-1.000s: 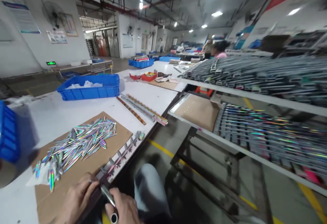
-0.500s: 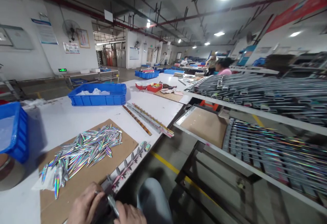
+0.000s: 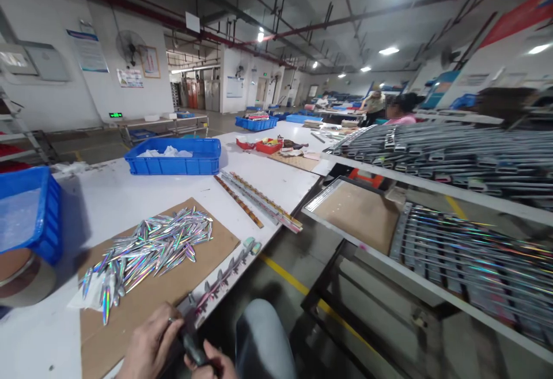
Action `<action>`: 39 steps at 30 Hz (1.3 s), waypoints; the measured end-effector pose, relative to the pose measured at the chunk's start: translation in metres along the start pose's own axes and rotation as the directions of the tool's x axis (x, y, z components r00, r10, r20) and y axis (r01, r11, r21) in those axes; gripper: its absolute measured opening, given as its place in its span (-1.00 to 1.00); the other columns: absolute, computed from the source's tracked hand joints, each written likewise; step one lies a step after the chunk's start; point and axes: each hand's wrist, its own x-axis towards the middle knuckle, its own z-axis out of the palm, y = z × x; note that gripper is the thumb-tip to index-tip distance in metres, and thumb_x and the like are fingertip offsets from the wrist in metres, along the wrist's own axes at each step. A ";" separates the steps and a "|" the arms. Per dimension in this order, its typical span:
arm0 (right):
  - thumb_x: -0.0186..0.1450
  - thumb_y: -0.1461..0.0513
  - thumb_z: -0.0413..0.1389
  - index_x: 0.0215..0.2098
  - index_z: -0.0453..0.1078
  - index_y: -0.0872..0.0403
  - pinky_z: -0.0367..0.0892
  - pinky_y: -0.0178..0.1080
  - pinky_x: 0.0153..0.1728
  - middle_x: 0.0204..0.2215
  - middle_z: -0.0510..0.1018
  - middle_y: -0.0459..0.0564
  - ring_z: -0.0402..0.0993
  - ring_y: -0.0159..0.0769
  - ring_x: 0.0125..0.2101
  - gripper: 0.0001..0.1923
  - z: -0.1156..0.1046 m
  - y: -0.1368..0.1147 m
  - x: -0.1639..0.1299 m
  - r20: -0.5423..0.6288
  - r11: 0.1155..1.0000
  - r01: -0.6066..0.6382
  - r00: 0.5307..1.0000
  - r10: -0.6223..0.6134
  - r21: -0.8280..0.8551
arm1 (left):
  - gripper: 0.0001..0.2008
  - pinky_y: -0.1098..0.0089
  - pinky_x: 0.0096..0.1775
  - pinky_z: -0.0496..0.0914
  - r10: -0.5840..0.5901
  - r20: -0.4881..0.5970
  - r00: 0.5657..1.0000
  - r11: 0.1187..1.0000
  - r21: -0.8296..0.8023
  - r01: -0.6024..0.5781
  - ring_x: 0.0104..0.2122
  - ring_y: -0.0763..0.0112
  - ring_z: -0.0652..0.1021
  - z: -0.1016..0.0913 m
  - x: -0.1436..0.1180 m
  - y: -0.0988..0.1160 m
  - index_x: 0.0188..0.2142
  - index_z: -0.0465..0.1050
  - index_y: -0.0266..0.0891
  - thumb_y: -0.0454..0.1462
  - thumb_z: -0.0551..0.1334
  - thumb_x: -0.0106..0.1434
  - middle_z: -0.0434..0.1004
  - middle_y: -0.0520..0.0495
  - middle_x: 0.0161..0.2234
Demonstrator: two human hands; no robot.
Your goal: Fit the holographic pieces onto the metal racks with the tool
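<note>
Item: dark cylindrical tool [image 3: 193, 345], one, low in the view before the near edge of the counter [image 3: 106, 194]; set at a slant, its lower end within the right hand. Right hand [image 3: 218, 366]: fingers curled and closed about that end. Left hand [image 3: 151, 341]: beside the tool's upper end, fingers bent, thumb side toward the tool; whether it pinches anything cannot be told (the fingertips are small and partly hidden).

Item: cardboard sheet [image 3: 138, 324], brown, flat on the counter, its near part reaching the left hand. Upon it, a heap of shiny pointed pieces [image 3: 158, 246], silver with rainbow glints, lying at many angles; white wrapping [image 3: 88, 295] under the heap's near left end.

Item: strip with grey upright pieces [image 3: 224, 278], along the counter's edge, right of the cardboard sheet, pinkish marks on its side, near end close to the hands.

Item: narrow strips, a brown one [image 3: 238, 201] and a silver-and-yellow bundle [image 3: 261, 199], side by side beyond the cardboard.

Item: blue crate [image 3: 175, 165], white material inside, farther back; second blue crate [image 3: 54, 218] at far left, behind a round container [image 3: 32, 287].
</note>
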 end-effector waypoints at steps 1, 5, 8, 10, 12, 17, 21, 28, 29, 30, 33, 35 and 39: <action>0.20 -0.38 -0.07 -0.31 0.48 0.03 0.04 -0.38 -0.60 -0.70 0.07 -0.24 0.01 -0.45 -0.72 -0.29 0.002 -0.007 -0.006 -0.010 0.999 -0.012 1.000 0.012 0.050 | -0.65 0.47 -0.34 0.50 -0.012 0.012 1.000 1.000 0.006 0.012 -0.42 0.38 0.59 -0.002 0.000 0.004 -0.37 0.49 -0.13 -0.07 0.08 0.46 0.56 -0.02 -0.43; 0.33 -0.23 0.01 -0.16 0.48 0.02 0.30 -0.27 -0.44 -0.52 0.43 -0.07 0.36 -0.31 -0.53 -0.45 0.005 -0.035 -0.043 -0.185 0.981 0.138 0.969 -0.162 -0.137 | -0.66 0.40 -0.24 0.50 -0.080 0.102 0.992 0.995 0.059 0.075 -0.36 0.36 0.59 -0.008 0.001 0.021 -0.31 0.49 -0.20 -0.07 0.09 0.45 0.58 -0.09 -0.36; 0.39 0.04 0.07 0.04 0.46 -0.02 0.31 -0.19 -0.20 -0.25 0.59 0.07 0.49 -0.15 -0.25 -0.66 -0.003 -0.051 -0.058 -0.065 0.703 0.263 0.913 -0.402 -0.661 | -0.70 0.36 -0.18 0.48 -0.133 0.161 0.978 0.990 0.068 0.124 -0.30 0.34 0.59 -0.007 0.000 0.024 -0.22 0.50 -0.22 -0.10 0.10 0.46 0.60 -0.13 -0.29; 0.42 0.16 0.01 0.04 0.44 0.00 0.28 -0.18 -0.22 -0.29 0.60 0.10 0.50 -0.14 -0.28 -0.71 -0.007 -0.058 -0.060 0.052 0.428 0.278 0.882 -0.468 -0.860 | -0.72 0.34 -0.15 0.47 -0.140 0.175 0.975 0.989 0.059 0.132 -0.26 0.33 0.59 -0.005 -0.001 0.023 -0.21 0.50 -0.23 -0.12 0.11 0.46 0.59 -0.14 -0.28; 0.42 0.21 -0.02 0.00 0.43 0.02 0.24 -0.20 -0.31 -0.34 0.59 0.11 0.50 -0.16 -0.35 -0.74 -0.008 -0.060 -0.060 0.111 0.311 0.274 0.884 -0.454 -0.910 | -0.73 0.34 -0.13 0.45 -0.141 0.183 0.973 0.989 0.059 0.132 -0.25 0.33 0.58 -0.003 -0.002 0.023 -0.22 0.50 -0.23 -0.14 0.11 0.46 0.59 -0.14 -0.27; 0.38 0.01 0.08 -0.08 0.33 0.00 0.18 -0.28 -0.46 -0.54 0.45 -0.11 0.36 -0.29 -0.52 -0.73 -0.001 -0.046 -0.057 0.025 0.860 0.204 0.976 -0.218 -0.468 | -0.75 0.36 -0.16 0.43 -0.172 0.181 0.968 0.983 0.096 0.157 -0.26 0.32 0.58 -0.001 -0.004 0.024 -0.22 0.49 -0.25 -0.16 0.12 0.45 0.59 -0.14 -0.27; 0.24 -0.07 0.27 -0.30 0.27 0.00 0.11 -0.38 -0.53 -0.60 0.22 -0.26 0.09 -0.45 -0.59 -0.61 0.011 -0.026 -0.057 -0.005 0.928 -0.023 1.000 0.027 0.371 | -0.80 0.38 -0.20 0.42 -0.214 0.180 0.960 0.967 0.178 0.182 -0.28 0.32 0.58 0.002 -0.008 0.026 -0.23 0.48 -0.23 -0.17 0.15 0.42 0.59 -0.14 -0.25; 0.15 0.04 0.42 -0.22 0.42 0.00 0.27 -0.43 -0.44 -0.50 0.17 -0.26 0.14 -0.52 -0.52 -0.62 0.012 -0.021 -0.070 0.284 0.605 -0.390 0.921 0.269 0.694 | -0.87 0.35 -0.18 0.42 -0.187 0.194 0.963 0.968 0.202 0.147 -0.25 0.26 0.58 0.004 -0.011 0.033 -0.22 0.48 -0.25 -0.22 0.22 0.36 0.59 -0.15 -0.27; 0.15 0.05 0.42 -0.17 0.44 0.00 0.30 -0.42 -0.43 -0.48 0.20 -0.26 0.17 -0.52 -0.50 -0.61 0.009 -0.021 -0.070 0.294 0.586 -0.405 0.914 0.279 0.702 | -0.88 0.37 -0.19 0.42 -0.182 0.204 0.962 0.972 0.185 0.145 -0.26 0.27 0.58 0.003 -0.012 0.032 -0.22 0.49 -0.25 -0.24 0.24 0.34 0.59 -0.15 -0.28; 0.14 0.06 0.43 -0.14 0.45 0.00 0.32 -0.42 -0.41 -0.46 0.22 -0.25 0.20 -0.52 -0.48 -0.59 0.007 -0.020 -0.070 0.301 0.570 -0.417 0.908 0.291 0.708 | -0.90 0.38 -0.20 0.42 -0.171 0.215 0.961 0.978 0.156 0.139 -0.27 0.29 0.58 0.001 -0.013 0.032 -0.22 0.50 -0.25 -0.26 0.25 0.32 0.59 -0.14 -0.27; 0.13 0.07 0.44 -0.06 0.47 -0.01 0.36 -0.42 -0.41 -0.42 0.27 -0.22 0.26 -0.51 -0.45 -0.54 0.003 -0.013 -0.068 0.307 0.542 -0.429 0.902 0.305 0.723 | -0.85 0.42 -0.16 0.44 -0.151 0.196 0.969 0.988 0.072 0.139 -0.24 0.35 0.59 -0.013 -0.017 0.023 -0.15 0.53 -0.23 -0.34 0.22 0.32 0.62 -0.12 -0.20; 0.14 0.07 0.44 -0.06 0.47 -0.02 0.35 -0.42 -0.45 -0.42 0.27 -0.21 0.26 -0.50 -0.46 -0.55 0.002 -0.005 -0.065 0.311 0.532 -0.426 0.903 0.295 0.732 | -0.81 0.40 -0.12 0.45 -0.243 0.090 0.966 0.964 0.131 0.230 -0.21 0.34 0.60 -0.029 -0.018 0.013 -0.13 0.56 -0.22 -0.37 0.19 0.33 0.64 -0.12 -0.19; 0.15 0.08 0.43 -0.07 0.47 -0.04 0.32 -0.41 -0.48 -0.44 0.25 -0.21 0.25 -0.50 -0.48 -0.57 0.001 0.005 -0.060 0.317 0.518 -0.421 0.906 0.281 0.745 | -0.79 0.33 -0.05 0.44 -0.589 -0.195 0.784 0.673 0.419 0.610 -0.14 0.26 0.60 -0.067 -0.014 -0.014 -0.15 0.58 -0.29 -0.35 0.17 0.34 0.63 -0.20 -0.16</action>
